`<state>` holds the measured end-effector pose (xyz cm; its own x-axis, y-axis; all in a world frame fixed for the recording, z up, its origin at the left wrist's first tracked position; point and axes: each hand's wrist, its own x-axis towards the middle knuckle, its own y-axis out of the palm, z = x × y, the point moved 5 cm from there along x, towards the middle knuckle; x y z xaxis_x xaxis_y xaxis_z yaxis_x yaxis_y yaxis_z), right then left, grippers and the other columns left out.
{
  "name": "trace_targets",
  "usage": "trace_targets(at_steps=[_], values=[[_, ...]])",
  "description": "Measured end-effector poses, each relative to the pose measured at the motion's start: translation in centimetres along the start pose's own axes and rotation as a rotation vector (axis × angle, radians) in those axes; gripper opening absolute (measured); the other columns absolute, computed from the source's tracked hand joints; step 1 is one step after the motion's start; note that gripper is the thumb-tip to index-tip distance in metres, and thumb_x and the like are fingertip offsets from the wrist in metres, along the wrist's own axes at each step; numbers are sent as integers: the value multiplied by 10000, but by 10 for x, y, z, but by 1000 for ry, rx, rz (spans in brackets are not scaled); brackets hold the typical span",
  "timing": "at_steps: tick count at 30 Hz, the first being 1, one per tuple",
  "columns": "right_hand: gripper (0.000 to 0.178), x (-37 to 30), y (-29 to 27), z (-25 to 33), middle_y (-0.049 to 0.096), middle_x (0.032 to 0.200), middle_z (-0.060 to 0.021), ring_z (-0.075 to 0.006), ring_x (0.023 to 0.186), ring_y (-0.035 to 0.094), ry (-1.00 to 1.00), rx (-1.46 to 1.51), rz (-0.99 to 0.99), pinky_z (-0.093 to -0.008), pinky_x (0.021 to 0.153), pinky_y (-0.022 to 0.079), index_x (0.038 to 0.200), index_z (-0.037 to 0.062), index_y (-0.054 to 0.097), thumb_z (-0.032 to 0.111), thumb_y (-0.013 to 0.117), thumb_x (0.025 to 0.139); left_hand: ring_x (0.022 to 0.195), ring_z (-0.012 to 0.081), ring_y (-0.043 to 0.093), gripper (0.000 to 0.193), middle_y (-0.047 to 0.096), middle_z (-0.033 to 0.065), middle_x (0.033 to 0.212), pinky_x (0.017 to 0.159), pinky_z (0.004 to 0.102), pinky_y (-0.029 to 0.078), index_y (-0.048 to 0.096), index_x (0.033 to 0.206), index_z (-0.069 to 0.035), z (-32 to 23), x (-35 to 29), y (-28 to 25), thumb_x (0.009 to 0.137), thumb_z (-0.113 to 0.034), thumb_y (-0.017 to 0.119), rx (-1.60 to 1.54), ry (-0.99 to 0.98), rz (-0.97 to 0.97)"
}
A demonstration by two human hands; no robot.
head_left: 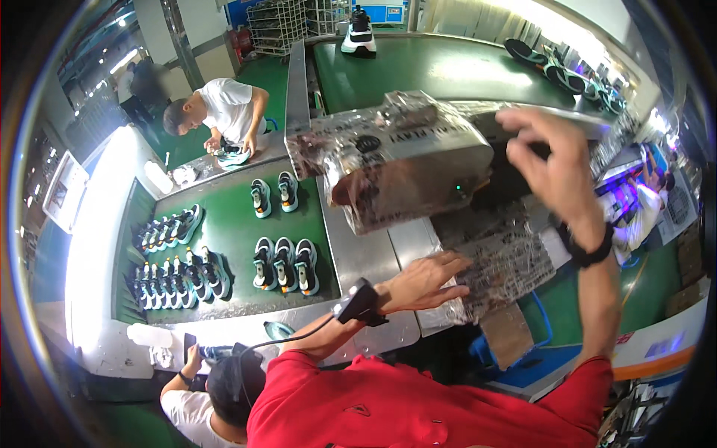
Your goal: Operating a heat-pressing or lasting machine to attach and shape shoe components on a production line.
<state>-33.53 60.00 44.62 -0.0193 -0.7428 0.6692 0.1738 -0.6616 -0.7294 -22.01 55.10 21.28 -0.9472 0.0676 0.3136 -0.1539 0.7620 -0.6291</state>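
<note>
A box-like housing (418, 179) wrapped in clear film, with a small green light, stands before me. My left hand (429, 282) lies with its fingers stretched out over the near-left edge of a film-covered surface (511, 265). Nothing shows in that hand, though its underside is hidden. To the right of the housing my right hand (553, 157) is raised, fingers apart and slightly bent, with nothing visible in it. A dark gap (508, 164) lies between this hand and the housing. On my left wrist sits a black device (358, 302) with a cable.
Rows of shoes (284, 265) stand on the green belt (231, 224) at left. A single shoe (359, 37) and dark soles (564, 78) rest on the far belt (418, 63). Co-workers are at the far left (228, 108), near left (216, 403) and right (642, 213).
</note>
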Motion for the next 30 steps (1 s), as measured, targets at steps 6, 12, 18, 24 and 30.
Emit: trace_targets(at_steps=[6,12,18,24,30], values=[[309,156,60,-49,678,1008,-161,-340,920,661,-506,-561,-15,-426,816,535,1029,37,659,136,710,741,1398,359,315,597,416,209,1448,1157,485,241,480,1344,9,88,30,27,962,-449,499,367,106,-255],[507,272,192,-107,478,1382,-149,-353,1359,366,-640,-815,301,-446,1138,300,1292,74,520,47,617,796,1401,313,327,651,383,227,1468,1137,451,291,435,1403,-2,123,28,80,972,-490,453,238,53,-238],[469,339,276,-150,484,1406,-86,-330,1390,349,-669,-886,349,-496,1135,291,1325,110,514,128,594,863,1008,279,598,353,632,129,1061,863,393,507,547,1268,-26,75,-58,-51,978,-225,513,-150,-67,-362],[329,358,301,-167,629,1128,-136,-296,1170,552,-536,-737,532,-399,989,433,1053,71,637,117,690,732,1132,285,536,396,585,132,1197,936,427,457,556,1283,-31,106,8,-18,954,-249,532,92,30,-367],[342,327,249,-177,675,761,-164,-350,705,644,-153,-772,628,-433,636,518,821,28,680,334,721,672,1257,291,473,438,538,134,1332,1010,460,407,566,1299,-36,114,32,5,930,-272,550,188,80,-338]])
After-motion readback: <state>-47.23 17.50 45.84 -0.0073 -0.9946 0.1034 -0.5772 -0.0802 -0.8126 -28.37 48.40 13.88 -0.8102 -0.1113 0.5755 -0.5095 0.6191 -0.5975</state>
